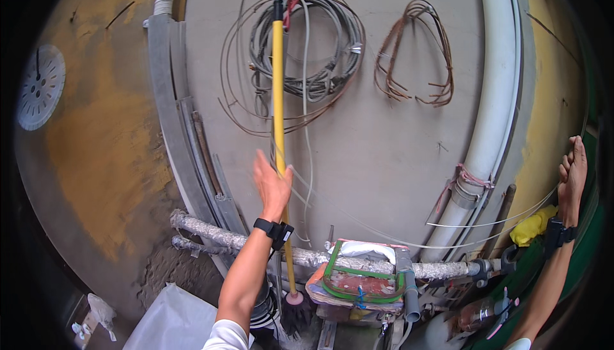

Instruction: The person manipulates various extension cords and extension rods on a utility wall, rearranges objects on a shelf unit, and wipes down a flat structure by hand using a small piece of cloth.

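My left hand (273,187) is raised in front of a yellow pole (278,86), its fingers stretched out and slightly blurred. The pole passes behind the hand; whether they touch is unclear. Far to the right, my right hand (572,170) is closed around a thin pale wire (460,246). This wire sags in a long curve across the wall towards the left hand, where it blurs. One loose-looking wire end lies near the white drainpipe (494,86). Behind the pole hang a coil of grey cable (345,67) and rusty wire loops.
Bent rusty rods (443,76) hang on the wall (383,158). Below run a foil-wrapped pipe (211,230) and a green-framed rack (331,273) over folded cloths. A dark-bristled brush (295,314), a white sheet (172,319) and a yellow bag (532,225) are low down.
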A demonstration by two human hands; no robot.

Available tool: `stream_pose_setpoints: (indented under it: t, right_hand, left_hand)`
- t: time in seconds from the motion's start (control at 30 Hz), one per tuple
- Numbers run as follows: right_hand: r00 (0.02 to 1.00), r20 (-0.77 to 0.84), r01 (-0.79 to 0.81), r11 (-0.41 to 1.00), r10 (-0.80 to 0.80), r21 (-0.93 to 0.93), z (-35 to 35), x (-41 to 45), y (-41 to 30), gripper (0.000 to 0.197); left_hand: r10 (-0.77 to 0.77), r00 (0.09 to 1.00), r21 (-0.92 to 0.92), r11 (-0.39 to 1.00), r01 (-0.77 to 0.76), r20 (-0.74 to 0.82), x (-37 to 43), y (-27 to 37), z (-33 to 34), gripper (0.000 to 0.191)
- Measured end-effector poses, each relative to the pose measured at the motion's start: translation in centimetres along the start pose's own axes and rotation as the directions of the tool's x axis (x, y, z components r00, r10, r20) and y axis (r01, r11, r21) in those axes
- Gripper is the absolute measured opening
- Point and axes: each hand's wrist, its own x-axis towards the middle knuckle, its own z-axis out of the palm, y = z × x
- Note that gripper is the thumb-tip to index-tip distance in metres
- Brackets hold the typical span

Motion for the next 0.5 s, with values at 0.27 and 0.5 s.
stream_pose_setpoints:
  t: [0.27, 0.5]
  right_hand:
    - [0.953, 0.144, -0.283, 0.954, 0.267, 0.101, 10.2, 0.6, -1.3, 0.023]
    - [0.957, 0.232, -0.240, 0.927, 0.176, 0.287, 18.3, -1.0, -4.4, 0.025]
  left_hand:
    - [-0.147, 0.951, -0.235, 0.948, 0.214, 0.273, 0.6, 1.6, -2.3, 0.053]
    - [-0.113, 0.947, -0.236, 0.953, 0.189, 0.301, 0.6, 0.7, -3.3, 0.047]
